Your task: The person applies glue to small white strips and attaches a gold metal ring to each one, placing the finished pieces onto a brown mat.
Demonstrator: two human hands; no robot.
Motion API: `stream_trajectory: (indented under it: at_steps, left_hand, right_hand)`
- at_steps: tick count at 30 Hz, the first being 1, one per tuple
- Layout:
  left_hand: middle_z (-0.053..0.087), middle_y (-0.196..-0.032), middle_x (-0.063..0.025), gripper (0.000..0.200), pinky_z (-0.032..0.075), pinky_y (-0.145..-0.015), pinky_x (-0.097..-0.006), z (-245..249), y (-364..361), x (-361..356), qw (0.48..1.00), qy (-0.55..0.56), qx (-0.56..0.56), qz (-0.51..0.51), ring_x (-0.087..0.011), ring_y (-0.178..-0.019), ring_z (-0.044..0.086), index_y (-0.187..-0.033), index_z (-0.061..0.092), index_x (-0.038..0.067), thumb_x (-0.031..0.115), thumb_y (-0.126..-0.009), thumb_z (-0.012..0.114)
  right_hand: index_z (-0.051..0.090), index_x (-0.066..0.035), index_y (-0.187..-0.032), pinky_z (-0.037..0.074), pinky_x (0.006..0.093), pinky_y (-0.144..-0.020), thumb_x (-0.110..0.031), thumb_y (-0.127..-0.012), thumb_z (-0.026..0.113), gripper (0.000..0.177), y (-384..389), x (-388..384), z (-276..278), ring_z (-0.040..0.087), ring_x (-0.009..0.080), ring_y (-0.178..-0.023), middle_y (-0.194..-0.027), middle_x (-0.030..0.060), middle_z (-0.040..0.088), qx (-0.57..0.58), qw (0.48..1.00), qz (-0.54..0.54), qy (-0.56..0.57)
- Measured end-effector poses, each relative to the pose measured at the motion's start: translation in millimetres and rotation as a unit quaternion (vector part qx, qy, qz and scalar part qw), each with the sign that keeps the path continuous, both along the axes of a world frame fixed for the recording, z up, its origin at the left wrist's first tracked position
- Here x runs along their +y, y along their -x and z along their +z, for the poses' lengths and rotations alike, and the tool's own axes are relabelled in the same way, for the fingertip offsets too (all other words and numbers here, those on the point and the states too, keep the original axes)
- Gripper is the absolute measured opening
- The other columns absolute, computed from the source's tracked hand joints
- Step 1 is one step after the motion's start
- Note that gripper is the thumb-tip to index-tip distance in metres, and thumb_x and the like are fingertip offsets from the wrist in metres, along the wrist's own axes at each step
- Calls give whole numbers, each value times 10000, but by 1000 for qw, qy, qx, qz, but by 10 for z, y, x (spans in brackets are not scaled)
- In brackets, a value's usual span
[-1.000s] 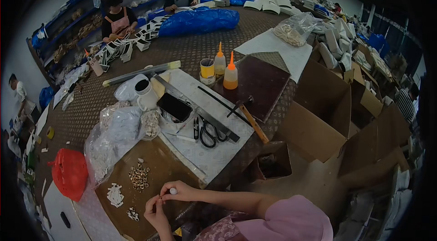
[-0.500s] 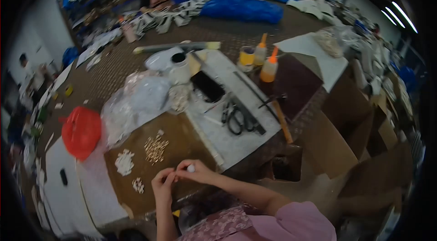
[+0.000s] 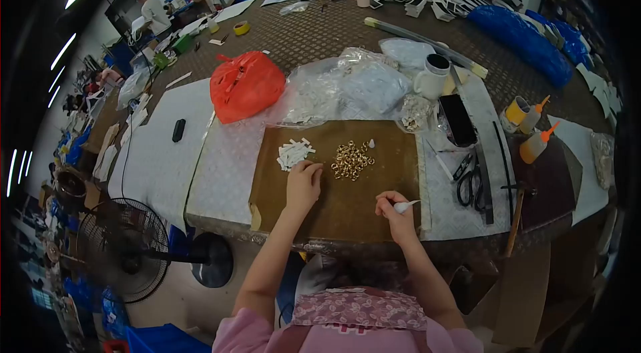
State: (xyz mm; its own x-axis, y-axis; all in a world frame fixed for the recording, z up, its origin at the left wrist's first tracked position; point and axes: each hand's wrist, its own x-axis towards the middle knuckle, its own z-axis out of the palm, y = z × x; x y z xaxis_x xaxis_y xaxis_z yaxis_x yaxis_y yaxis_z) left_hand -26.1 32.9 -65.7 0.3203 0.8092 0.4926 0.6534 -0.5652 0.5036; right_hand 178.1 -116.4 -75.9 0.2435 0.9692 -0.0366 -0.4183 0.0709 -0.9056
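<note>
My left hand (image 3: 304, 185) is at the lower edge of a pile of small white strips (image 3: 294, 153), its fingers curled together and pointing down; what they pinch, if anything, is too small to tell. My right hand (image 3: 396, 211), lower and to the right, is closed around a small white bottle (image 3: 403, 206) whose thin tip points right. Between and above the hands, a heap of small gold-coloured pieces (image 3: 351, 161) lies on the brown board (image 3: 347, 209). A small white piece (image 3: 372, 143) stands by the heap.
Behind the board are a red bag (image 3: 247, 86), clear plastic bags (image 3: 314, 93) and a white jar (image 3: 432, 78). To the right lie a phone (image 3: 457, 119), scissors (image 3: 469, 186) and a hammer (image 3: 515, 219), near glue bottles (image 3: 534, 146). A fan (image 3: 127, 253) stands left. Co-workers are across the table.
My hands, close together before, are now apart, the left one by the white strips and the right one off to the right with the bottle. The camera view has turned left.
</note>
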Motion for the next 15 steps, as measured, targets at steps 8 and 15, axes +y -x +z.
stream_trajectory:
  at_steps: [8, 15]
  left_hand:
    - [599, -942, -118, 148, 455, -755, -395, -136, -159, 480, 997, -50, 9, 60, -306, -871, 560, -917, 672, 58, 115, -785, 634]
    - [626, -968, -53, 181, 420, -803, -395, -220, -5, 975, 973, -29, 196, 121, -265, -950, 540, -852, 680, 101, 250, -761, 635]
  right_hand:
    - [578, 4, -961, 435, 236, -638, -106, -887, 582, 133, -8, 9, -81, 534, 97, -702, -777, 25, 565, -8, 1000, -9, -7]
    - [574, -16, -936, 401, 219, -594, -93, -888, 573, 91, 35, 46, -140, 517, 91, -657, -718, 22, 551, -30, 999, -17, -22]
